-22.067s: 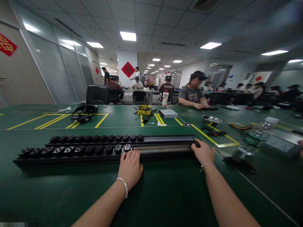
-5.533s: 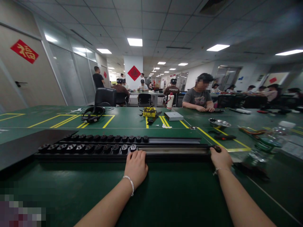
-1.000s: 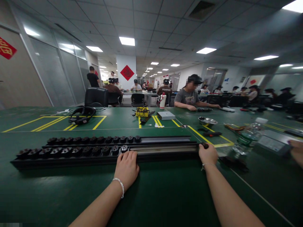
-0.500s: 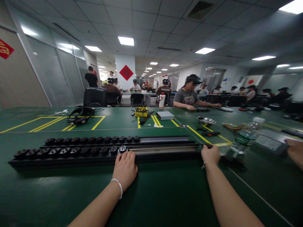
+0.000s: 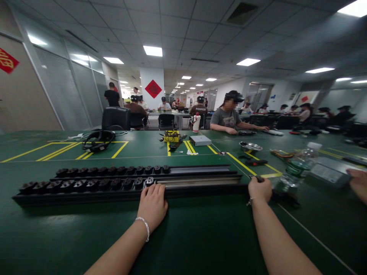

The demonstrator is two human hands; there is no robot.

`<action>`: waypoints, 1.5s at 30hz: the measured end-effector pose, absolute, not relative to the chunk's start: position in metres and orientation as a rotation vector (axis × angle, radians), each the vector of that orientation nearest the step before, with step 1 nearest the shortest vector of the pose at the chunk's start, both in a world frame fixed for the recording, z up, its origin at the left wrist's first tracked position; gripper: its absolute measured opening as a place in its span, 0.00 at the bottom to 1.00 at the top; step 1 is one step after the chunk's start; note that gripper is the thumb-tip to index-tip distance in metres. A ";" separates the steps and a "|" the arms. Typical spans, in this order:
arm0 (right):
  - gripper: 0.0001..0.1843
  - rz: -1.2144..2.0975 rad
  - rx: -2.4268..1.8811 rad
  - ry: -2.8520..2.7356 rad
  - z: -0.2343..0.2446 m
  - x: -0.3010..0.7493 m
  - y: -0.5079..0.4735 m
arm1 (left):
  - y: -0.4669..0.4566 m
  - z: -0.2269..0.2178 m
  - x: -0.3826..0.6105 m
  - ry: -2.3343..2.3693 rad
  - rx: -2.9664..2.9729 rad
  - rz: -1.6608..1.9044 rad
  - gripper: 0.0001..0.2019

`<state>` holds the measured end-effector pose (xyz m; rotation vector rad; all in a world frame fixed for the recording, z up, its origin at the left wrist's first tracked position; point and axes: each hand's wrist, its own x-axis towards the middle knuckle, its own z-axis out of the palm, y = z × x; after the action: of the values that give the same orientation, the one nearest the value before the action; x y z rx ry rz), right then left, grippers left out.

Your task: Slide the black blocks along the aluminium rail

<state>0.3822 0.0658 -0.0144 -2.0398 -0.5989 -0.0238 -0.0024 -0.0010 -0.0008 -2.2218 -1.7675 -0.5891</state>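
Note:
Two long black track rails [image 5: 200,191] lie side by side across the table, their left portions filled with a row of round black socket modules [image 5: 92,184]. My left hand [image 5: 153,202] is closed over the front rail, its fingertips beside the last module in the row. At that rail's right end, my right hand [image 5: 260,190] is closed around a small black part [image 5: 259,178]. Only the top of this part shows above the fingers, so its exact kind is hidden. The right stretch of each rail, beyond the modules, bears none.
A water bottle [image 5: 298,168] stands just right of my right hand, near a grey metal box [image 5: 329,172]. Behind are a black-and-red tool [image 5: 256,162], a metal bowl [image 5: 250,146] and a black headset [image 5: 98,141]. Another person's hand [image 5: 358,181] is at the right edge.
My right hand has shifted slightly right, away from the rail's end, and more of the small black part shows. The left hand stays on the front rail.

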 end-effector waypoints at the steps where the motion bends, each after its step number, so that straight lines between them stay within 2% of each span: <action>1: 0.22 -0.027 -2.051 -0.584 -0.014 0.384 0.064 | -0.001 -0.001 -0.002 -1.769 -2.223 -0.586 0.17; 7: 0.24 -0.026 -2.114 -0.578 -0.018 0.396 0.057 | -0.001 -0.002 -0.002 -1.765 -2.235 -0.598 0.17; 11: 0.21 -0.010 -2.153 -0.629 -0.019 0.399 0.051 | 0.000 -0.002 -0.003 -1.775 -2.229 -0.598 0.17; 17: 0.23 -0.004 -2.312 -0.720 -0.021 0.399 0.048 | 0.000 -0.003 -0.003 -1.758 -2.233 -0.618 0.17; 24: 0.19 -0.083 -2.333 -0.815 -0.024 0.398 0.046 | -0.001 -0.002 -0.002 -1.783 -2.238 -0.600 0.18; 29: 0.23 -0.257 -2.370 -0.825 -0.017 0.384 0.039 | -0.001 -0.001 -0.002 -1.783 -2.246 -0.623 0.18; 37: 0.22 -0.644 -2.008 -1.015 -0.002 0.352 0.042 | 0.000 -0.003 -0.002 -1.792 -2.240 -0.670 0.18; 45: 0.21 -0.560 -1.688 -1.630 0.010 0.278 0.045 | 0.000 0.002 -0.003 -1.795 -2.209 -0.816 0.17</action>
<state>0.2779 0.0455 0.0103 -1.6879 -1.6301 -0.5596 -0.0028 -0.0004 0.0022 -2.2091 -1.7947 -0.8161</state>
